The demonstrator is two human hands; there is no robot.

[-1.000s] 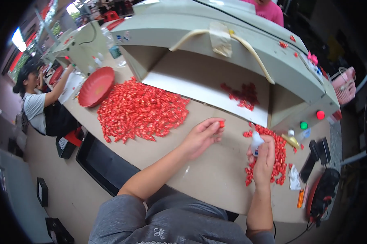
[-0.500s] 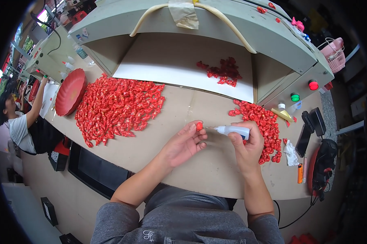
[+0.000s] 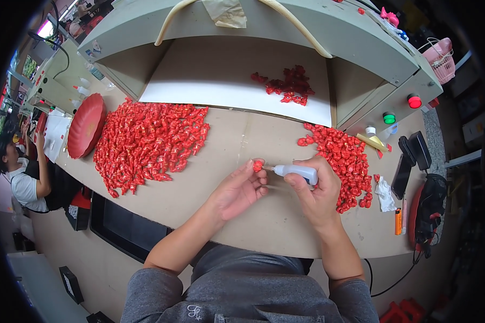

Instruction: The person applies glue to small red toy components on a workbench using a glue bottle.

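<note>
Between thumb and fingertips, my left hand (image 3: 236, 189) pinches a small red molded piece (image 3: 258, 165), its other fingers loosely curled. My right hand (image 3: 321, 191) is wrapped round a small white squeeze bottle (image 3: 299, 173), tilted nearly flat. The bottle's thin tip points left and meets the red piece, or sits right against it; contact is too small to make out. A large heap of glossy red pieces (image 3: 151, 142) lies left of my hands. Behind my right hand spreads another heap of small red pieces (image 3: 345, 167).
A grey-green open-fronted machine (image 3: 377, 72) spans the back, with red pieces (image 3: 291, 86) on its white floor. A red bowl (image 3: 86, 126) stands far left. At right lie a crumpled tissue (image 3: 385, 195), an orange lighter (image 3: 398, 221) and a black phone (image 3: 401, 176). A co-worker (image 3: 24, 177) sits at left.
The bottle's tip sits slightly closer to the red piece, and both hands keep their grips. The whole view has shifted a little. The co-worker's raised arm has come down.
</note>
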